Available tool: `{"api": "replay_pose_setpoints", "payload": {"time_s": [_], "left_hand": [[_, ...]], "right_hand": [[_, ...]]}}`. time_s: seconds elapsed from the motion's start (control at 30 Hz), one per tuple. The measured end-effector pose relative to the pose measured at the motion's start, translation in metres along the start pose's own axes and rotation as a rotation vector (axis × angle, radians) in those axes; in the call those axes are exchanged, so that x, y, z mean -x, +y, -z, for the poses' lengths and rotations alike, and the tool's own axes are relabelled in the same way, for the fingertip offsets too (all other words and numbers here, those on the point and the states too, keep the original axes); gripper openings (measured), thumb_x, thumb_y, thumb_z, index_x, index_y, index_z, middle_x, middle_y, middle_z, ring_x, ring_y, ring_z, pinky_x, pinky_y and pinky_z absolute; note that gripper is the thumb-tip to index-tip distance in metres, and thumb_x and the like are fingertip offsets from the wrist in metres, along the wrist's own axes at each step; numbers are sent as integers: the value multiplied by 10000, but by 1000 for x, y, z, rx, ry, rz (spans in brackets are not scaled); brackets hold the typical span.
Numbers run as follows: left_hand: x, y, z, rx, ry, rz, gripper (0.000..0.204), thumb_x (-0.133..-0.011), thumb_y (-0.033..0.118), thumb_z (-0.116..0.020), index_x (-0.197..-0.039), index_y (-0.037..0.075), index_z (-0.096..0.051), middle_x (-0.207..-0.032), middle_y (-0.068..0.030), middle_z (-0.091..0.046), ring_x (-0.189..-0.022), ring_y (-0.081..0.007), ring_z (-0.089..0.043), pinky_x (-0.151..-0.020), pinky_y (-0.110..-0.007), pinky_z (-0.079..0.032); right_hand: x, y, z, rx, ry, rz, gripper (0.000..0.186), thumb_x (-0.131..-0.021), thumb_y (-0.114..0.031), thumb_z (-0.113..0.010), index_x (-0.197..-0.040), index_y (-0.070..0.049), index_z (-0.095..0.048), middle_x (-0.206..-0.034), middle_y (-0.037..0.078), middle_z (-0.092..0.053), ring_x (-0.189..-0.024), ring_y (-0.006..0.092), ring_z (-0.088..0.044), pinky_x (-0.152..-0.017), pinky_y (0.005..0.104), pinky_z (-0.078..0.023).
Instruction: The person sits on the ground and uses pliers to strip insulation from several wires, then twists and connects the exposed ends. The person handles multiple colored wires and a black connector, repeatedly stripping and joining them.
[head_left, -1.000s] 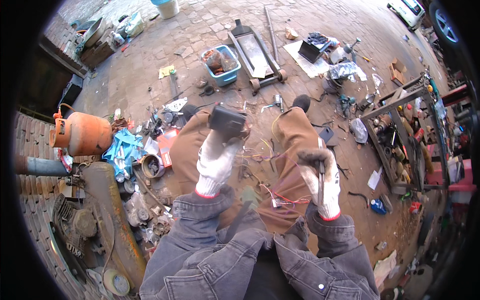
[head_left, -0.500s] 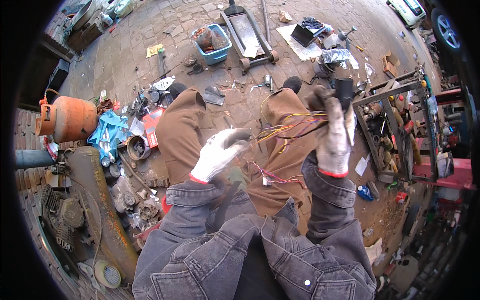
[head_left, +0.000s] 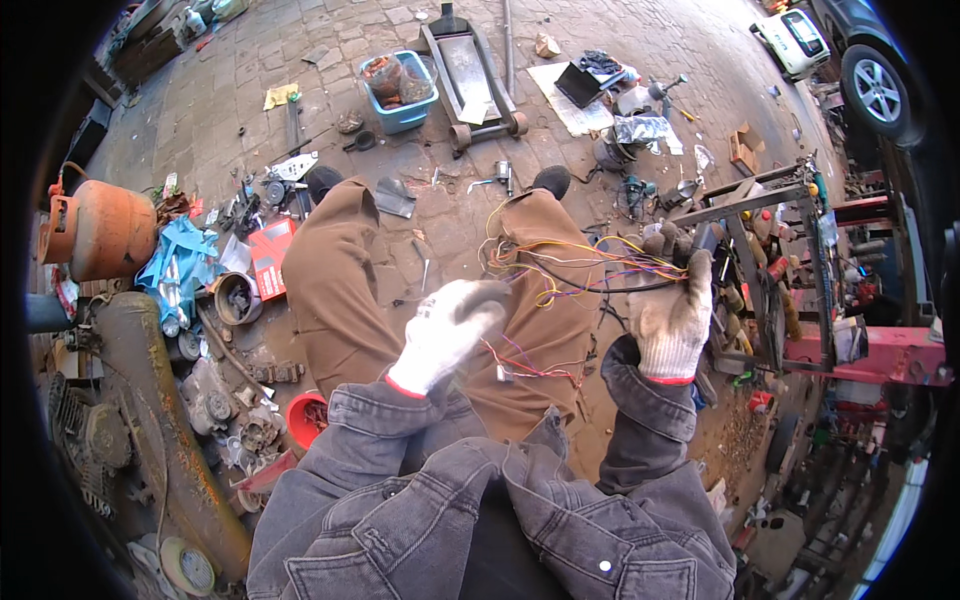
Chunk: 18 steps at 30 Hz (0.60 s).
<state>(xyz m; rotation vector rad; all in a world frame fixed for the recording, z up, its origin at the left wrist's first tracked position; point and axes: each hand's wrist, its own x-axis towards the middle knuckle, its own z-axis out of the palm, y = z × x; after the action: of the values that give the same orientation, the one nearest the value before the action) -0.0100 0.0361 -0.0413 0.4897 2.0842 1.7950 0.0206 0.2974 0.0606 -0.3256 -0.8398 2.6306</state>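
A bundle of yellow, purple, red and black wires (head_left: 570, 272) stretches across above my right knee. My right hand (head_left: 675, 315), in a soiled white knit glove, is closed round its right end. A dark blocky piece (head_left: 709, 237) juts out beyond those fingers; its kind is unclear. My left hand (head_left: 445, 330), gloved in white, hovers between my thighs with the fingers curled together. Its fingertips are slightly blurred, so whatever they pinch is hidden. Thin red and purple wires with a small white connector (head_left: 503, 374) hang just right of it, over my right thigh.
On the left stand an orange gas cylinder (head_left: 112, 230) and a rusty long tank (head_left: 165, 420). A blue bin (head_left: 400, 112) and a floor jack (head_left: 465, 75) are ahead. A metal frame rack (head_left: 760, 215) stands close to my right hand. Loose tools and parts litter the brick ground.
My right hand has turned and come slightly lower, tilting the dark piece to the right. The wires are spread more to the left. My left hand stays near the same place, fingers curled.
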Motion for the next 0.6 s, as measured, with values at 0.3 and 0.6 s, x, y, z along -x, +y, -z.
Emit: {"api": "replay_pose_setpoints", "payload": {"time_s": [0.3, 0.6], "left_hand": [[-11, 11, -73, -282, 430, -320, 861, -657, 380, -863, -1381, 59, -524, -1313, -210, -555, -1213, -402, -525, -1024, -529, -421], [-22, -7, -4, -257, 486, -168, 161, -842, 46, -679, -998, 47, -721, -989, -124, -712, -935, -274, -682, -842, -372, -534]], "right_hand": [[27, 34, -22, -200, 84, -121, 342, -991, -318, -566, -1149, -36, -680, -1225, 153, -678, -1125, 318, -634, -1097, 515, -394], [25, 7, -9, -154, -110, -87, 388, -986, -280, -597, -1271, -18, -621, -1252, 147, -680, -1128, 310, -649, -1128, 538, -351]]}}
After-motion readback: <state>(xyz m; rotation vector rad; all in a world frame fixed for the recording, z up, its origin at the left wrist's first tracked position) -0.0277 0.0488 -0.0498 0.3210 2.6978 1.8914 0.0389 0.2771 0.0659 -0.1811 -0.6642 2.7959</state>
